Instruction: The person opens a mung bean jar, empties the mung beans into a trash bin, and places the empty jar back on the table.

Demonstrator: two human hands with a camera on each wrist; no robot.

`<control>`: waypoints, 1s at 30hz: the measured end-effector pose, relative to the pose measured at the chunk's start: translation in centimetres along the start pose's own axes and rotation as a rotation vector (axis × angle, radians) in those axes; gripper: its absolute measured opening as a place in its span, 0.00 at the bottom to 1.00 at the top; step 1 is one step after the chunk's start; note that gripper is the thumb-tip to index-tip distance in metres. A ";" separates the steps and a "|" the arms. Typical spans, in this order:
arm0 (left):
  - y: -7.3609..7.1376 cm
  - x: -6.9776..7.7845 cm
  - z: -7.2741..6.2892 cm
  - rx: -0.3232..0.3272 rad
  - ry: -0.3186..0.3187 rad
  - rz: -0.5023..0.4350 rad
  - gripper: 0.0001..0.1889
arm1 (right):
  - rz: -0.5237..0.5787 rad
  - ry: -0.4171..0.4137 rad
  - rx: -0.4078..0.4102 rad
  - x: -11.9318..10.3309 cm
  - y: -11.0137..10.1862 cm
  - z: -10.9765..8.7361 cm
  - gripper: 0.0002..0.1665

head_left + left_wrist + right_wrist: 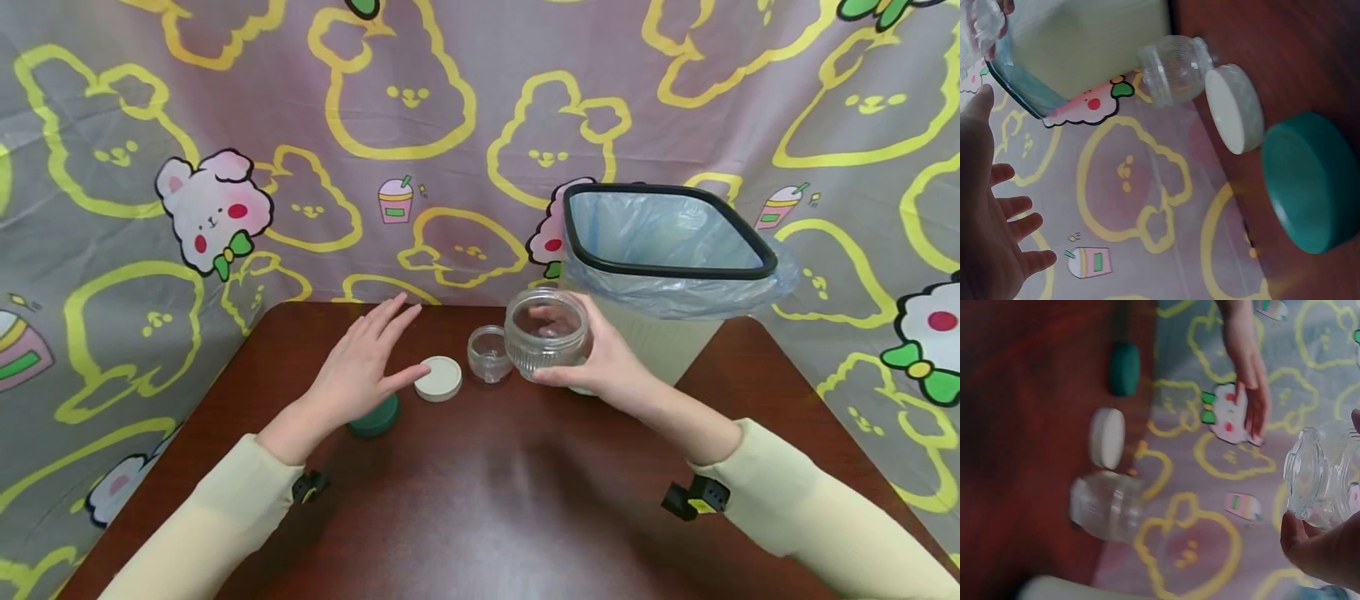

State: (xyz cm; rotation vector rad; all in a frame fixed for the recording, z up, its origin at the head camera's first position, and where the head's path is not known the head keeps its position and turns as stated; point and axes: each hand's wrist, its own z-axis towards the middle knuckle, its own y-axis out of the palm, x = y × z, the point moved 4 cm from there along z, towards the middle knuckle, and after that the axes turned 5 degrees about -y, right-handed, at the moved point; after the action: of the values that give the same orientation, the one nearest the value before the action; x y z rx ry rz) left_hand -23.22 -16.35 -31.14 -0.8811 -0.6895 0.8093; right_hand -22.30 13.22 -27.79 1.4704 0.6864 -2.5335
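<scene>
My right hand [600, 358] grips a clear ribbed jar [546, 333] without a lid, held up above the table with its round mouth upward. In the right wrist view the same jar [1316, 478] shows its clear base between fingers and thumb. My left hand [367, 358] hovers with fingers spread and straight, holding nothing, above a green lid [373, 417] and beside a white lid [438, 379]. A smaller clear jar [489, 357] stands open on the table, between the white lid and the held jar.
A pale bin [660, 333] with a black rim [675, 268] and a bluish plastic liner [667, 225] stands at the back right. Behind the dark red-brown table [480, 517] hangs a patterned curtain [450, 100].
</scene>
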 end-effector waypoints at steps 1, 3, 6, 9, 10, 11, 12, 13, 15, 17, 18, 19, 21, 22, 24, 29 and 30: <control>0.2 -0.2 -0.2 -0.008 -0.009 0.001 0.43 | 0.000 0.013 -0.009 0.6 0.4 -0.2 0.50; 0.4 -0.5 -0.5 -0.019 -0.025 0.002 0.43 | -0.014 0.031 -0.018 1.7 1.1 -0.4 0.50; 0.6 -1.1 -0.9 -0.029 -0.046 0.003 0.44 | -0.033 0.055 -0.035 3.2 2.0 -0.6 0.50; 0.7 -1.6 -1.2 -0.039 -0.066 -0.001 0.44 | -0.007 0.052 -0.053 4.7 3.0 -0.7 0.50; 0.8 -1.7 -1.3 -0.040 -0.068 0.000 0.44 | 0.007 0.053 -0.056 5.2 3.3 -0.7 0.50; 0.9 -1.8 -1.4 -0.044 -0.071 0.002 0.43 | 0.021 0.053 -0.055 5.8 3.6 -0.7 0.50; 1.0 -1.9 -1.5 -0.050 -0.074 0.003 0.43 | 0.024 0.057 -0.051 6.3 3.9 -0.7 0.50; 1.2 -2.0 -1.6 -0.057 -0.077 0.004 0.43 | 0.027 0.063 -0.045 6.8 4.2 -0.7 0.50; 1.5 -2.2 -1.8 -0.075 -0.083 0.007 0.43 | 0.021 0.077 -0.033 7.9 4.8 -0.7 0.50; 1.9 -2.3 -2.0 -0.095 -0.094 0.010 0.43 | 0.011 0.093 -0.023 8.9 5.3 -0.8 0.50; 2.0 -2.4 -2.2 -0.105 -0.098 0.011 0.44 | 0.007 0.102 -0.021 9.4 5.6 -0.9 0.50; 2.1 -2.5 -2.3 -0.115 -0.105 0.011 0.44 | 0.001 0.112 -0.019 10.0 5.9 -0.9 0.50; 2.3 -2.6 -2.6 -0.128 -0.116 0.014 0.44 | -0.014 0.139 -0.013 10.9 6.5 -1.1 0.50; 2.4 -2.7 -2.7 -0.133 -0.124 0.014 0.44 | -0.022 0.156 -0.010 11.4 6.8 -1.2 0.50; 2.5 -2.9 -3.0 -0.140 -0.136 0.012 0.44 | -0.034 0.194 -0.004 12.2 7.3 -1.4 0.50; 2.3 -3.7 -3.7 -0.151 -0.168 0.016 0.45 | -0.054 0.260 0.012 13.6 8.2 -1.6 0.52; 2.3 -3.9 -3.9 -0.153 -0.177 0.021 0.46 | -0.057 0.260 0.012 13.7 8.3 -1.6 0.52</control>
State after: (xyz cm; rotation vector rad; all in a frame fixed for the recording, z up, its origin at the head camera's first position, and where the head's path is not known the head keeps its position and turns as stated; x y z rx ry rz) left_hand -22.89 -20.25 -35.68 -0.9632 -0.9086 0.8683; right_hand -25.33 8.03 -42.72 1.8308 0.7584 -2.4131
